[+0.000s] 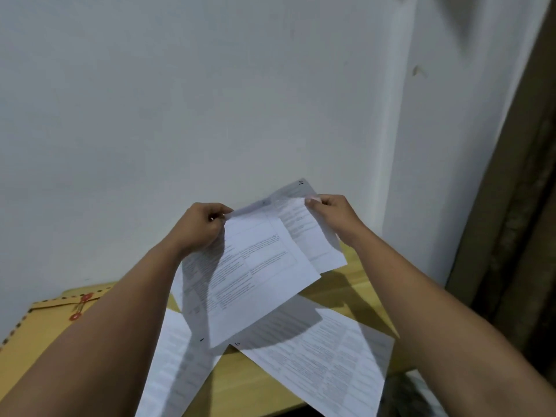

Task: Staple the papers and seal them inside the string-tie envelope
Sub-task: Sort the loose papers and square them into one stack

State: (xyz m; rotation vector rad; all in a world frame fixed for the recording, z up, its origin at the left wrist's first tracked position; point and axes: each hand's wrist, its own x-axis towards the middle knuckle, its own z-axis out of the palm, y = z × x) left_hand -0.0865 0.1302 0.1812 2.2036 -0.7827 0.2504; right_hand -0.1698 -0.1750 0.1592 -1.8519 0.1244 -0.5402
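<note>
Head view is showing the left hand (pixel 201 226) and right hand (pixel 331 212) pinching the top corners of light, floppy papers (pixel 258 266), hanging fanned above the table (pixel 346 284), likely needing two-handed edge support.

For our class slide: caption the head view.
Both hands, left and right, hold printed sheets above a table.

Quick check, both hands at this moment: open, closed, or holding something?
Left hand: closed, pinching the top edge of the held papers.
Right hand: closed, pinching the top edge of the same papers.
</note>
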